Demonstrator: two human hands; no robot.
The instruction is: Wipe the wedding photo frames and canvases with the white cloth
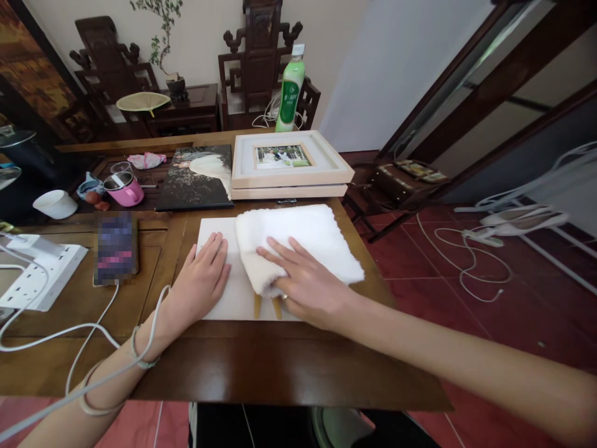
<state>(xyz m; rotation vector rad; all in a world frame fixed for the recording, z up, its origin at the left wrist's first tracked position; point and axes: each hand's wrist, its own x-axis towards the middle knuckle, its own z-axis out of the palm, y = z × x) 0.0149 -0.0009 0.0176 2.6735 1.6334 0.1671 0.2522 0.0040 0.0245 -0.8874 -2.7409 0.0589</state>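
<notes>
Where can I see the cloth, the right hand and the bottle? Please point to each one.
Cloth point(321, 233): head view, on its white upper surface.
Right hand point(308, 280): head view, on the back of the hand.
Bottle point(290, 93): head view, on its green label.

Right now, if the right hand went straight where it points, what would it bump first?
The right hand would probably bump the left hand, just past the cloth, though it might narrowly miss.
</notes>
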